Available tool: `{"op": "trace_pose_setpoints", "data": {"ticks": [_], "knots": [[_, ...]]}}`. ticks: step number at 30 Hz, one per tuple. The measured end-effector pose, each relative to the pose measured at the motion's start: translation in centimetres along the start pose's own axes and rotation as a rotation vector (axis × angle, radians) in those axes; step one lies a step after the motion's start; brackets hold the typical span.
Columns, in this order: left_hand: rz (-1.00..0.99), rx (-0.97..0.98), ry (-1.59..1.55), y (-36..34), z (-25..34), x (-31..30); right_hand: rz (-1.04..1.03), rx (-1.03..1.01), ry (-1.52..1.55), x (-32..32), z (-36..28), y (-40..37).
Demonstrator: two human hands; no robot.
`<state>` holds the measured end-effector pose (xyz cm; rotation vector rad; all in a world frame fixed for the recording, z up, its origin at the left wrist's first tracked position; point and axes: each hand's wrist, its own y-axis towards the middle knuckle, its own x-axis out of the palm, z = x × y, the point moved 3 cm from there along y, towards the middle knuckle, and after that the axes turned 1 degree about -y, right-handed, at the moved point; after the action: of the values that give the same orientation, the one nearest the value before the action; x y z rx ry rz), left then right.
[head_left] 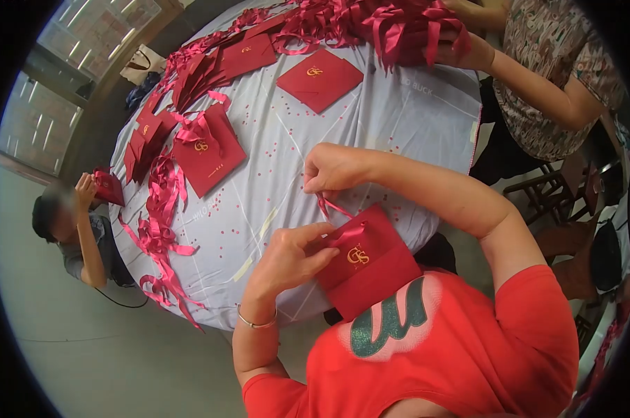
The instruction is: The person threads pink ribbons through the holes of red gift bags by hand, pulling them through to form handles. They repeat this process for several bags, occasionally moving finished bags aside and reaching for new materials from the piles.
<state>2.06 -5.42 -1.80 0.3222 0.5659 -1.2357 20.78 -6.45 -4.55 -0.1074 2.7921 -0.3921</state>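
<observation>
A dark red paper gift bag (370,272) with a gold logo lies at the table's near edge, against the red shirt. My left hand (290,259), with a bracelet on its wrist, pinches the bag's upper left edge between thumb and fingers, close to the ribbon. Above it, my right hand (333,169) is closed on the end of a pink-red satin ribbon (337,207), which runs down to the top of the bag. The exact spot where the ribbon meets the bag is partly covered by my left fingers.
On the white-covered round table (273,188) lie a ribboned bag (214,157), a flat bag (320,80), piled bags (242,56), loose ribbons (163,209) and small red dots. One person sits at the left with a bag (108,187); another at the upper right handles ribboned bags (412,35).
</observation>
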Motion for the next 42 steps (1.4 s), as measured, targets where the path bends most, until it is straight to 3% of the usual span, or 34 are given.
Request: {"op": "trace_pose_setpoints", "data": {"ticks": [3, 6, 8, 12, 15, 17, 23, 27, 30, 33, 35, 37, 39, 42], "knots": [[0.011, -0.011, -0.024, -0.1, 0.1, 0.0, 0.043, 0.016, -0.052, 0.2, 0.4, 0.3], [-0.032, -0.065, -0.043, 0.2, 0.7, 0.0, 0.187, -0.106, -0.191, 0.3, 0.8, 1.1], [-0.014, 0.088, 0.011, 0.2, 1.4, 0.4, 0.454, -0.291, -0.511, 0.1, 1.1, 2.0], [-0.020, 0.126, -0.063, 0.1, 0.9, 0.6, 0.472, -0.225, -0.460, 0.1, 0.8, 1.7], [-0.010, 0.076, -0.034, 0.2, 0.6, 0.3, 0.461, -0.198, -0.375, -0.8, 0.4, 1.0], [-0.044, -0.042, -0.048, 0.4, 0.3, 0.0, 0.396, -0.055, 0.000, -1.4, 0.1, 0.4], [0.003, -0.097, -0.241, 0.0, -0.7, -0.8, 0.515, -0.209, 0.068, -3.2, -0.8, -3.6], [0.244, -0.056, -0.498, -0.1, -1.6, -2.4, 0.327, -0.100, 0.256, -3.2, 0.4, -8.9], [0.459, -0.048, -0.701, 0.3, -1.8, -3.2, 0.177, -0.169, 0.658, -1.9, 1.5, -12.2], [0.456, -0.050, -0.706, 1.0, -3.1, -2.7, 0.182, -0.221, 0.847, 0.3, 0.6, -12.6], [0.501, -0.047, -0.714, 1.5, -3.5, -2.3, 0.546, -0.227, 0.752, 0.4, 1.3, -11.3], [0.569, -0.064, -0.658, 1.2, -3.0, -2.9, 0.621, -0.283, 0.461, -1.3, -0.8, -10.8], [0.740, 0.100, -0.477, 1.4, -5.1, -3.5, 0.732, -0.400, 0.158, -2.9, -3.4, -10.3], [0.690, -0.055, -0.752, 0.9, -5.2, -4.5, 0.860, -0.736, -0.331, -3.2, -7.9, -10.5]]}}
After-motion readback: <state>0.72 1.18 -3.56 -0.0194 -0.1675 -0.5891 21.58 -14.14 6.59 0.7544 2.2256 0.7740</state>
